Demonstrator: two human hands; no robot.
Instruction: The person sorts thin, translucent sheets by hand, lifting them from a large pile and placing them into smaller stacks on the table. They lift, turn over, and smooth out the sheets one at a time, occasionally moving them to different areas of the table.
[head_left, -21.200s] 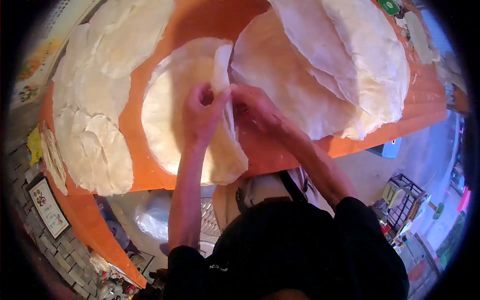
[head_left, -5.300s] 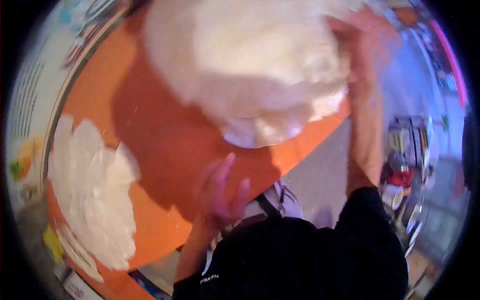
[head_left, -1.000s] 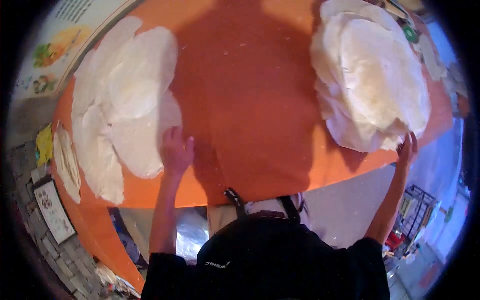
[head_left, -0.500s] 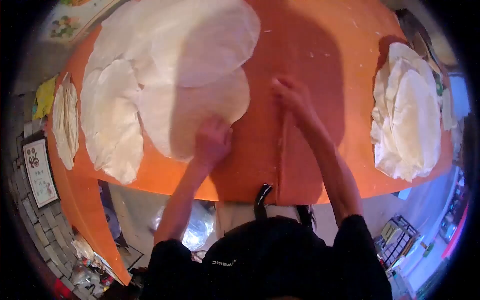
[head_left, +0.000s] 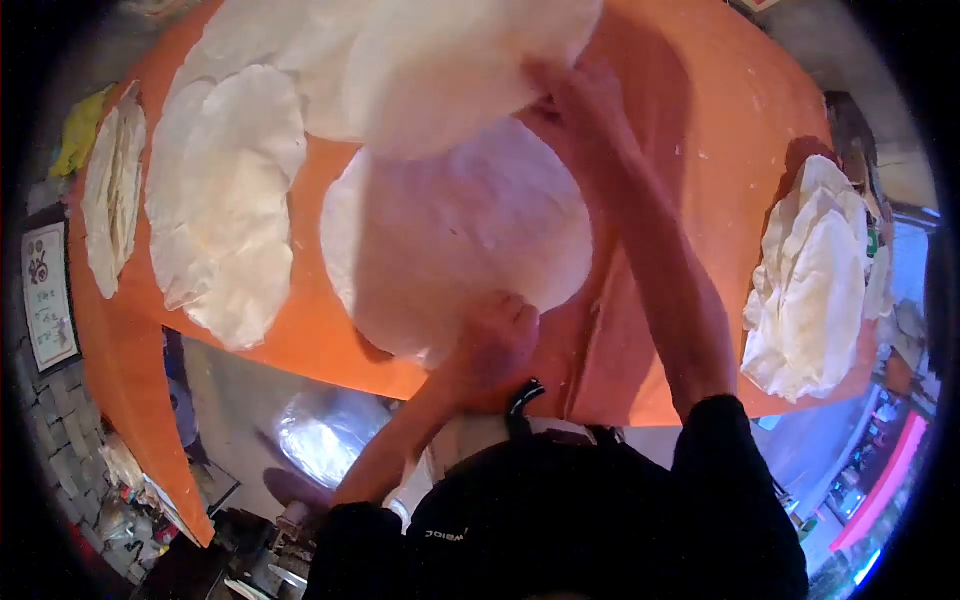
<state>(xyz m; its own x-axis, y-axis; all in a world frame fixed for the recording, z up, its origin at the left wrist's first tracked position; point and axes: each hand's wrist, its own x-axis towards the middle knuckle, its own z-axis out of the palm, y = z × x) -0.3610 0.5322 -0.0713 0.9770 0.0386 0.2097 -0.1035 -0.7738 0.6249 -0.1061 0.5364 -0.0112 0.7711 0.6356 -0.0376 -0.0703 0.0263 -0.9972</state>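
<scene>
A round, pale thin sheet (head_left: 460, 230) lies on the orange table cover (head_left: 740, 240) in front of me. My left hand (head_left: 500, 335) is on its near edge, with the fingers bent and blurred, so its grip cannot be made out. Farther up, my right hand (head_left: 580, 95) pinches the near right edge of another pale sheet (head_left: 450, 80), which overlaps the far part of the round one. More sheets (head_left: 230, 200) overlap at the left. At the far right stands a pile of pale sheets (head_left: 812, 290).
A narrow folded bundle (head_left: 115, 190) and a yellow item (head_left: 82, 130) are at the left edge. A framed sign (head_left: 48, 295) hangs beside brickwork. Clear plastic (head_left: 330, 435) is below the table's near edge.
Since half a second ago, the round sheet has come nearer the middle. My left hand has moved right and nearer me; my right hand has moved away and now holds a sheet edge. The view has shifted.
</scene>
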